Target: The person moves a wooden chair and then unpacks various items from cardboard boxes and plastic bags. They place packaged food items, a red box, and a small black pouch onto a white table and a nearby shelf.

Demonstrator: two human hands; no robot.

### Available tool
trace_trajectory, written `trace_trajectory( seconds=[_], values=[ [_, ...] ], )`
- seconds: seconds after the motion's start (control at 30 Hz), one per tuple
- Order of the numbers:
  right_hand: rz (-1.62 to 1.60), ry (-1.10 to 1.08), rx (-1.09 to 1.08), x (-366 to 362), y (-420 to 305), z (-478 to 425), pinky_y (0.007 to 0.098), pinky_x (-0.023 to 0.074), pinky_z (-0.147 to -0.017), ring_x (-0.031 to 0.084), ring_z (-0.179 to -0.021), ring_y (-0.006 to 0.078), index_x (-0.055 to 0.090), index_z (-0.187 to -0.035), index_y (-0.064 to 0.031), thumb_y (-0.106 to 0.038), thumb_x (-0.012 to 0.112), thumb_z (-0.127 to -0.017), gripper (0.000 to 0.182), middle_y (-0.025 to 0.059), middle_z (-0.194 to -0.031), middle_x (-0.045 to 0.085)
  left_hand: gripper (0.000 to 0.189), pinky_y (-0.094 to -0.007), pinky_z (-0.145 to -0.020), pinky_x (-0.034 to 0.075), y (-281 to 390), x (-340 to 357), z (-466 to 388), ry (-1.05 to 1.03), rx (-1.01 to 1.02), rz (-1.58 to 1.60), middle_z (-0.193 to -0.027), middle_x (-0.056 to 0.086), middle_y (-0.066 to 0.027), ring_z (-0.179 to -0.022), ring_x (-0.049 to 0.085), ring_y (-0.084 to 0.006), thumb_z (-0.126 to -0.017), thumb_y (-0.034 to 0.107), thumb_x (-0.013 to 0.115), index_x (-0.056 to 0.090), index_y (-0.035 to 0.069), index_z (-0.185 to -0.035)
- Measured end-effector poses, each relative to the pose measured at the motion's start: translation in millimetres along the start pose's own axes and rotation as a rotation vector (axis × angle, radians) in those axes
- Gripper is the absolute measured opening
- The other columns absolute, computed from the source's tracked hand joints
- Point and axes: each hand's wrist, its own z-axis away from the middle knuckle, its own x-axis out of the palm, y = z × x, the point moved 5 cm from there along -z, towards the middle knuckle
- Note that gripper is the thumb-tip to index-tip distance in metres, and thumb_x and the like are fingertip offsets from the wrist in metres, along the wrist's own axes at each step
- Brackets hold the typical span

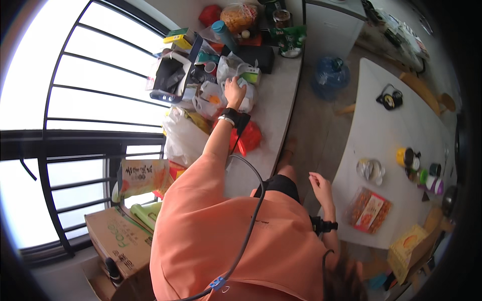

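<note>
My left hand point(235, 93) reaches over the cluttered counter, its fingers curved down over white plastic bags point(246, 99). Whether the fingertips pinch the plastic cannot be made out. A green-and-white box point(251, 75) lies just beyond the fingers, and a clear plastic bag point(230, 66) stands beside it. Below my wrist sits a red plastic bag point(248, 137); to the left is another white bag with something orange inside point(209, 98). My right hand point(322, 190) hangs by my side between counter and table, loosely bent and holding nothing.
Along the window side are a bin of dark items point(171, 73) and a large white bag point(182, 137). A teal bottle point(224, 35) stands at the back. A blue water jug point(331, 77) is on the floor. The white table point(350, 150) bears a packaged food tray point(369, 210).
</note>
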Motion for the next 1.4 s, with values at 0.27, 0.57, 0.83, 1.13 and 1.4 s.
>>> trace_trajectory(
  seconds=[0.27, 0.57, 0.83, 1.13, 1.4],
  values=[
    [0.06, -0.067, 0.153, -2, -1, -99, 0.0295, 0.0499, -0.071, 0.065, -0.081, 0.0203, 0.061, -0.111, -0.0027, -0.02, 0.055, -0.092, 0.027, 0.0135, -0.091, 0.067, 0.066, -0.0503, -0.093, 0.043, -30, 52, -80, -0.044, -0.099, -0.195, -0.143, 0.019, -0.03, -0.121, 0.036, -0.0514, -0.066, 0.024, 0.079, 0.048, 0.014, -0.124],
    [0.08, -0.214, 0.153, 0, -1, -166, 0.0332, 0.0499, -0.072, 0.065, -0.087, 0.025, 0.059, -0.114, -0.0037, -0.02, 0.056, -0.09, 0.029, 0.0162, -0.095, 0.066, 0.023, -0.0435, -0.07, 0.052, -60, 58, -117, -0.085, -0.079, -0.288, -0.113, 0.055, -0.0224, -0.084, 0.062, -0.0373, -0.074, 0.018, 0.064, 0.063, 0.007, -0.094],
    [0.187, -0.17, 0.074, -18, -30, -191, 0.0345, 0.0504, -0.07, 0.065, -0.082, 0.0263, 0.06, -0.11, -0.0043, -0.02, 0.058, -0.088, 0.026, 0.0147, -0.09, 0.066, 0.018, -0.0477, -0.061, 0.047, -85, 7, -131, 0.179, 0.007, -0.18, -0.071, 0.061, -0.0196, -0.07, 0.06, -0.0385, -0.078, 0.017, 0.064, 0.056, 0.002, -0.074],
    [0.27, -0.222, 0.071, -18, -35, -196, 0.036, 0.0502, -0.069, 0.064, -0.081, 0.027, 0.06, -0.11, -0.0063, -0.021, 0.059, -0.087, 0.027, 0.0119, -0.089, 0.066, 0.019, -0.0377, -0.051, 0.045, -11, -127, -120, 0.511, 0.201, -0.114, -0.066, 0.059, -0.0131, -0.061, 0.059, -0.0338, -0.082, 0.016, 0.067, 0.054, 0.005, -0.073],
    [0.265, -0.266, 0.034, -9, -39, -210, 0.0365, 0.0503, -0.069, 0.064, -0.081, 0.0284, 0.06, -0.11, -0.0059, -0.019, 0.059, -0.087, 0.027, 0.0125, -0.088, 0.066, 0.018, -0.0346, -0.051, 0.046, 65, -255, -165, 0.755, 0.355, -0.121, -0.063, 0.058, -0.0128, -0.055, 0.058, -0.0313, -0.081, 0.018, 0.067, 0.058, 0.005, -0.071]
  ],
)
